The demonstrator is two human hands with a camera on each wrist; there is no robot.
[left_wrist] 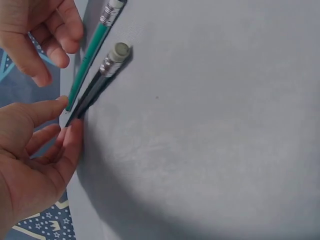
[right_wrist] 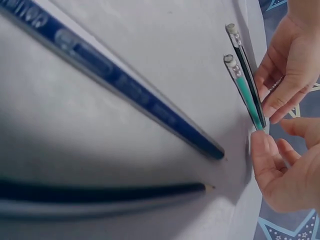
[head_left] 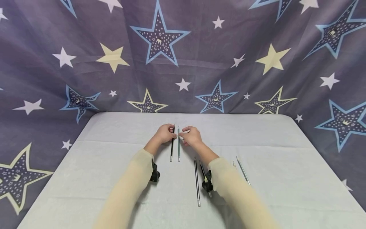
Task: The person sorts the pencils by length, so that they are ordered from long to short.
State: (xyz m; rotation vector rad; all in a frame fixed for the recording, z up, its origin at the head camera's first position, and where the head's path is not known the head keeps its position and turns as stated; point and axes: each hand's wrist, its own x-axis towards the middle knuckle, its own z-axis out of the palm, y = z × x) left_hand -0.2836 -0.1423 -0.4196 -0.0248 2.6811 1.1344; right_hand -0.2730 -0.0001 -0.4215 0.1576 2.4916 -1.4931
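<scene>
Two pencils lie side by side near the far part of the table, eraser ends toward me: a black pencil (head_left: pixel 172 149) on the left and a green pencil (head_left: pixel 179 149) on the right. My left hand (head_left: pixel 165 133) holds the black pencil between thumb and fingers near its far end. Just right of the green pencil is my right hand (head_left: pixel 192 136), its fingers loosely bent and spread, a fingertip right at the pencil's far end in the right wrist view. Both metal-banded eraser ends show in the left wrist view, the green one (left_wrist: pixel 95 47) beside the black one (left_wrist: pixel 107 70).
Nearer me lies a dark pencil (head_left: pixel 197 183), with another pencil (head_left: pixel 202 168) partly hidden under the right wrist's camera. Farther right, more pencils (head_left: pixel 243 170) lie beside the right sleeve. The white-covered table (head_left: pixel 94 178) meets a star-patterned curtain (head_left: pixel 194 63) at its back.
</scene>
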